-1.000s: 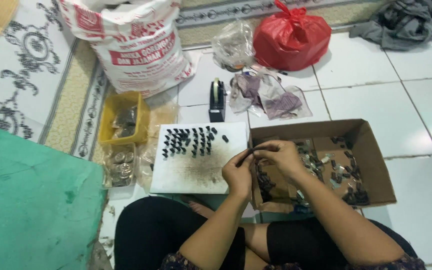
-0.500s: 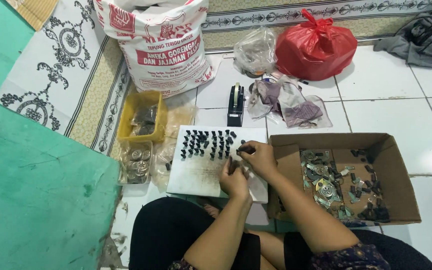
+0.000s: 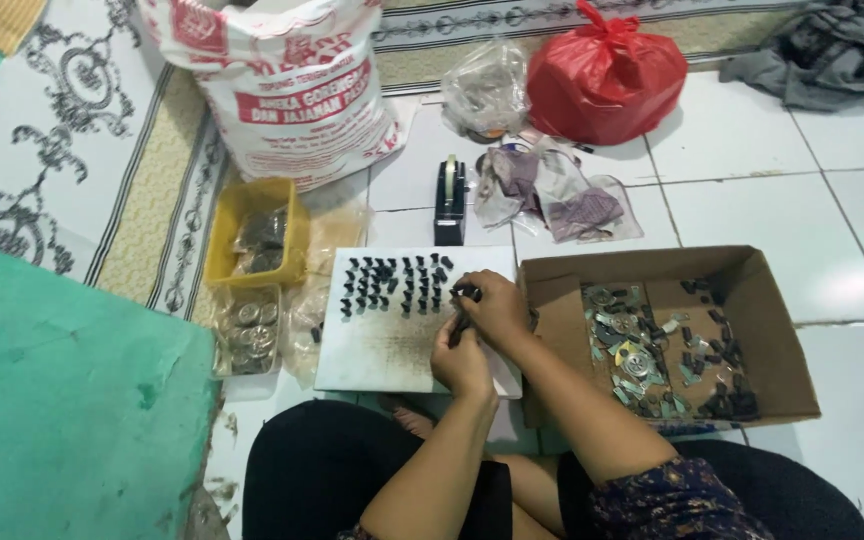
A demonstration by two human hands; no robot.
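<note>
White board (image 3: 392, 345) laid on tiled floor, rows of small black pieces (image 3: 397, 283) stood along its top, one black piece (image 3: 471, 294) pinched in right hand (image 3: 497, 310) at board's right edge, left hand (image 3: 460, 360) curled beside it, grip hidden, cardboard box (image 3: 752, 290) of metal bits placed alongside.

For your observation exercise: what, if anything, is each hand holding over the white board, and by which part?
The right hand pinches a small dark piece by its end at the fingertips, over the white board. The left hand is curled beside it; its grip cannot be told.
</note>
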